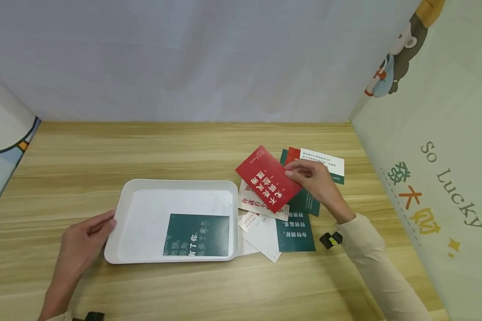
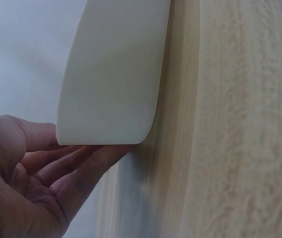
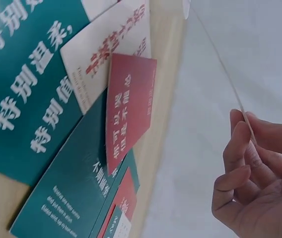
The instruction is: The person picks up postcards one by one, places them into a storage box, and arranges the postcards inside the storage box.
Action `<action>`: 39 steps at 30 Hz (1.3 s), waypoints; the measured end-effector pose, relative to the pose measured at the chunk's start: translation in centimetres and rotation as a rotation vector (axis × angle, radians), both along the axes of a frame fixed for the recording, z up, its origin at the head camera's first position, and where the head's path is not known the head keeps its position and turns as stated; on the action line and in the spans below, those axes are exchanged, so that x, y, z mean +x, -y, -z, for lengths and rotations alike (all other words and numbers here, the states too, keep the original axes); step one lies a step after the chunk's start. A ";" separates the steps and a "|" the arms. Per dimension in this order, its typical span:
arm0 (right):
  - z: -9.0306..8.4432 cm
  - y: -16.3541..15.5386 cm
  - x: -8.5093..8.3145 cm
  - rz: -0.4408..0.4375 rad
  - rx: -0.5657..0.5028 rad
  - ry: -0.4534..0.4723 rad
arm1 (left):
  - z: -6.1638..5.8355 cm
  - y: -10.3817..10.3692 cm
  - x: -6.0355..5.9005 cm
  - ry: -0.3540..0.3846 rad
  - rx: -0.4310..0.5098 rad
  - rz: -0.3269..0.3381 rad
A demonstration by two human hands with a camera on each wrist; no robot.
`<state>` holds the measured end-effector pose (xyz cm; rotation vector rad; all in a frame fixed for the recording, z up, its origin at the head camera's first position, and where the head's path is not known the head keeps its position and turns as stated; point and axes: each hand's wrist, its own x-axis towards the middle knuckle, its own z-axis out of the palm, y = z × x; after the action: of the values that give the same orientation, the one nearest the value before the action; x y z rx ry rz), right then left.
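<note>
Right hand (image 1: 319, 183) pinches a red card (image 1: 270, 178) by its right edge, thumb and fingers (image 3: 238, 148) closed narrow on it, and holds it tilted, lifted off the worktop (image 1: 184, 142), above the loose pile of cards (image 1: 293, 209) and just right of the tray. In the right wrist view the held card shows only edge-on as a thin line between the fingertips, w/ more cards below: a teal card (image 3: 27, 84) w/ big white print, a white card (image 3: 106, 54) w/ red print and a smaller red one (image 3: 128, 109) overlapping them. The pile lies right of centre on the worktop, teal, white and red cards fanned over each other; one white-and-teal card (image 1: 323, 162) sits at its far side, behind the hand. Left hand (image 1: 84, 243) rests against the left rim of the white tray (image 1: 144, 209), fingers (image 2: 89, 163) fairly straight and relaxed, tips touching the tray's near left corner; probably thumb on the rim, but the wrist view is too close to be sure. Tray sits flat, centre-left on the worktop, w/ one teal card (image 1: 197, 235) lying face up in its near right part. A small black-and-yellow item (image 1: 330, 240) shows at the right wrist, next to the cream sleeve (image 1: 377, 263).
</note>
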<state>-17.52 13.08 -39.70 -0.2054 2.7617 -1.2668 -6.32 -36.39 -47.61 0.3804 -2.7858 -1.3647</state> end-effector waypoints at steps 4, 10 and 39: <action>-0.6 0.6 0.3 -0.047 -0.008 -0.014 | -0.3 -0.1 0.5 0.009 0.003 -0.005; -1.2 1.3 0.5 -0.108 -0.028 -0.021 | -0.7 -0.4 1.3 0.017 -0.002 0.000; -2.2 6.8 1.6 -0.410 -0.123 0.096 | -1.7 -2.1 4.1 0.014 0.001 -0.053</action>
<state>-15.93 6.32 -37.47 -0.6623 2.3940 -1.2901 -2.17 -34.33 -45.87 0.4630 -2.7648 -1.3578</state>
